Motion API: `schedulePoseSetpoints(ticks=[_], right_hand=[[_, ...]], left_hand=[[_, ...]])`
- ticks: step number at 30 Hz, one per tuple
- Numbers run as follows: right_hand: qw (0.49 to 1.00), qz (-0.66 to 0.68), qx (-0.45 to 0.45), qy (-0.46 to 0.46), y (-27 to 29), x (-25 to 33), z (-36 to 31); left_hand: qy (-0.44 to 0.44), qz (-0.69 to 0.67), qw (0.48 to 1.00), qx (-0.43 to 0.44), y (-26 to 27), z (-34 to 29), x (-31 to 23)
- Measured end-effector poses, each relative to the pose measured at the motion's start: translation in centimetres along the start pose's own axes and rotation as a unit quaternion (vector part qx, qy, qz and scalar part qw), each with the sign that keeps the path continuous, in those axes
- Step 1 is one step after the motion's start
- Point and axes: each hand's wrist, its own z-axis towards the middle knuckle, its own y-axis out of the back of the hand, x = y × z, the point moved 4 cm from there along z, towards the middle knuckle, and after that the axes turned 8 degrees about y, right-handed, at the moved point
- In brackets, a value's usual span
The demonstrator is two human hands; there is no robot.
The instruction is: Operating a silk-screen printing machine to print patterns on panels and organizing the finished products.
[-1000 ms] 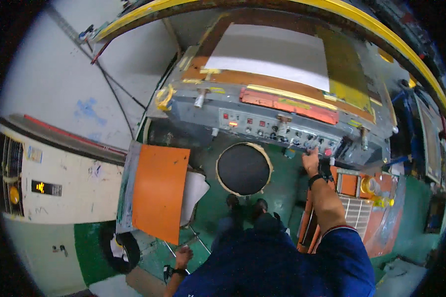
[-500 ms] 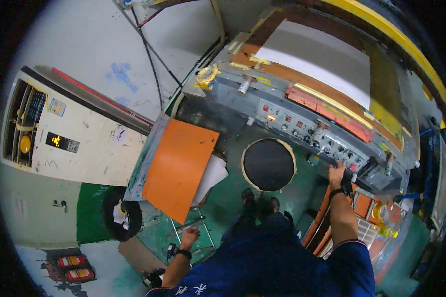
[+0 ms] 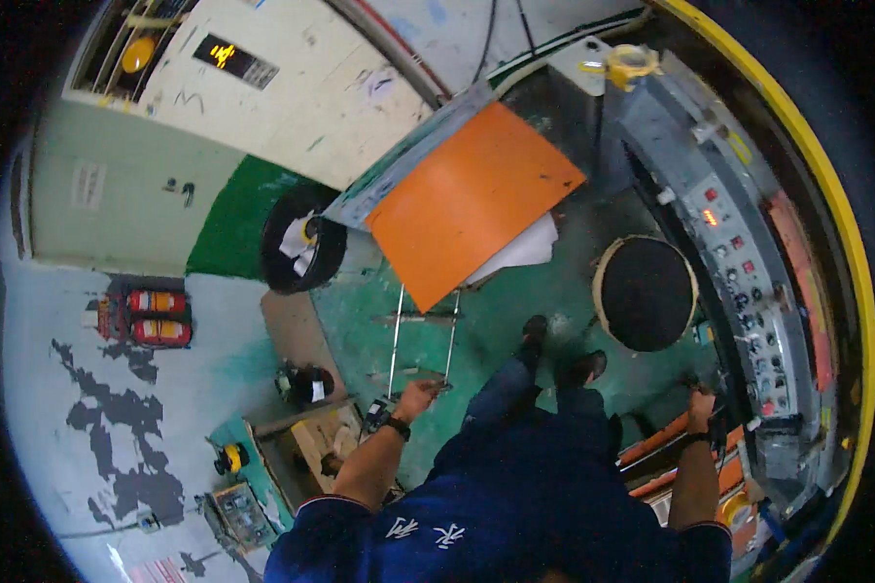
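Two bare hands are well apart: the left hand is loosely curled near the lower ends of two metal rails, while the right hand looks partly curled near the low end of a grey control panel. Whether either grips anything, I cannot tell. Between rails and panel lies a round black disc; an orange sheet partly covers white paper.
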Motion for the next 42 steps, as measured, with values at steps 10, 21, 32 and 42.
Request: schedulePoseSetpoints(ticks=[10, 21, 32, 42], right_hand=[[0.966, -0.259, 0.011, 0.008, 0.1, -1.1, -6.1], [0.882, -0.369, 0.292, -0.006, -14.2, 18.7, -15.4], [0.928, -0.296, 0.225, 0.015, -21.5, 34.1, -16.0], [0.919, -0.272, 0.280, 0.051, -23.8, 36.1, -14.6]], left_hand=[[-0.328, 0.648, 0.663, -0.182, 11.3, 14.8, 10.9], [-0.037, 0.572, 0.812, -0.113, 18.6, 33.1, 18.4], [-0.159, 0.630, 0.760, 0.016, 20.1, 34.5, 22.3], [-0.098, 0.239, 0.951, -0.168, 27.3, 13.9, 14.3]])
